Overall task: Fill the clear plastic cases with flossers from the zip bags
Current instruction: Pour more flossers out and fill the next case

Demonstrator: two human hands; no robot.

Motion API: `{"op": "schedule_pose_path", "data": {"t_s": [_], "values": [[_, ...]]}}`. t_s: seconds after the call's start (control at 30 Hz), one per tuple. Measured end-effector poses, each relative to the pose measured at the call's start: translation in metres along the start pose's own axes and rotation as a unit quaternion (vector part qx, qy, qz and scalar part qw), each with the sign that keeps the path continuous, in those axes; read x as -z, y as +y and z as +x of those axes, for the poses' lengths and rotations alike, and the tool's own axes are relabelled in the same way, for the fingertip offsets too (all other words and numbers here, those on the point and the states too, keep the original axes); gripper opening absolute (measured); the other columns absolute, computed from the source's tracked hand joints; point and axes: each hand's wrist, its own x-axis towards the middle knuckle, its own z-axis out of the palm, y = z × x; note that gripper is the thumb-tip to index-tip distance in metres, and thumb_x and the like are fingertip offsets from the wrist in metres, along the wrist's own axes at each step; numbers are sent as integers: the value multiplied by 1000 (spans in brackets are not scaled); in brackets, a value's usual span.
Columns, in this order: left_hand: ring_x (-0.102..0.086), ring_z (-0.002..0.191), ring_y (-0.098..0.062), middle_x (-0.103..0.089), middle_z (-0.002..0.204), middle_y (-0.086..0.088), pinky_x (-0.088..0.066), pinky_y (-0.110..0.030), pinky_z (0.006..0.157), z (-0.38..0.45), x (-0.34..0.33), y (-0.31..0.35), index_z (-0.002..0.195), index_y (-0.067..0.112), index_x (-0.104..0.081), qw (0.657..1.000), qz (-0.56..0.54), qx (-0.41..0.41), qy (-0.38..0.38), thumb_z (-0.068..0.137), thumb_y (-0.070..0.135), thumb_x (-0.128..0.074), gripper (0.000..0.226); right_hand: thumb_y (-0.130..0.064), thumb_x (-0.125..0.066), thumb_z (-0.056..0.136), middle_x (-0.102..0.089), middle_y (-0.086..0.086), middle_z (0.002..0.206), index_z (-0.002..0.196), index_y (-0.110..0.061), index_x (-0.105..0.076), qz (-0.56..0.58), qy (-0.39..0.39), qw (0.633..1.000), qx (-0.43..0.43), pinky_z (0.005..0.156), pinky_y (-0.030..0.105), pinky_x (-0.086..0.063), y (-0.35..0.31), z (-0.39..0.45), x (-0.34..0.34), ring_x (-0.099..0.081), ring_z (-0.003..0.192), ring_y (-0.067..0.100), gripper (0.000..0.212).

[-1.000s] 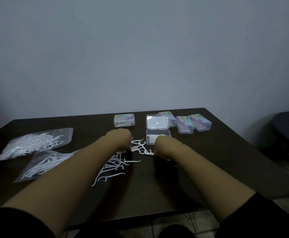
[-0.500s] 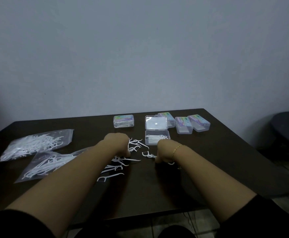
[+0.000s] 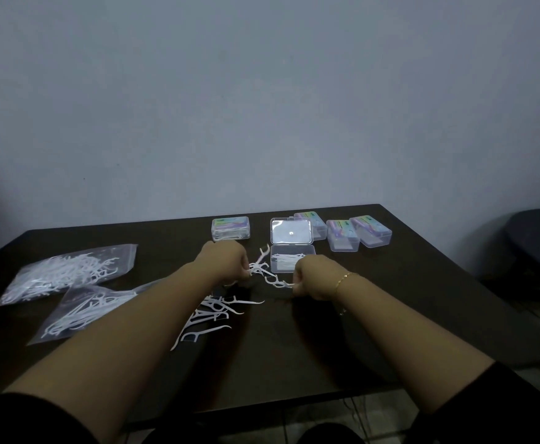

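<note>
White flossers lie scattered near the open clear case (partly filled). The left hand pinches several flossers; the right hand pinches one.

left hand: now gripping a flosser bunch | right hand: now pinching one flosser, drawn back from open case

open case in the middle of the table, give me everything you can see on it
The open case is a small rectangular box of clear plastic on the dark table. Its lid is swung back on the far side, with one bright glare spot. The tray holds a few white flossers, well short of full. The right hand overlaps its near right corner in view; contact cannot be told. A closed case sits just behind the lid.
</note>
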Motion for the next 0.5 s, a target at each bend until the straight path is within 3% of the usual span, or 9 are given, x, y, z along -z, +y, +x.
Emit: {"op": "schedule_pose_path", "data": {"t_s": [0.23,0.4,0.5], "values": [[-62,81,-9,-70,94,5,-52,-31,88,0,3,-5,84,28,-67,990,-141,28,11,80,24,-76,10,-15,-62,89,-66,14,110,110,-5,-69,31,-19,999,18,95,32,-49,8,-4,11,-61,103,25,24],[-61,103,-12,-68,116,7,-47,-34,97,-2,4,-9,116,21,-69,995,-91,16,27,90,28,-63,28,-13,-62,89,-66,9,115,115,-8,-68,44,-21,998,25,100,30,-46,12,-5,11,-60,107,22,27],[-60,104,-14,-66,122,2,-47,-27,88,-2,5,-10,123,17,-64,997,-77,2,29,95,25,-56,31,-11,-61,90,-66,7,117,117,-8,-67,58,-14,998,32,99,29,-46,14,-6,13,-60,107,21,28]]}}
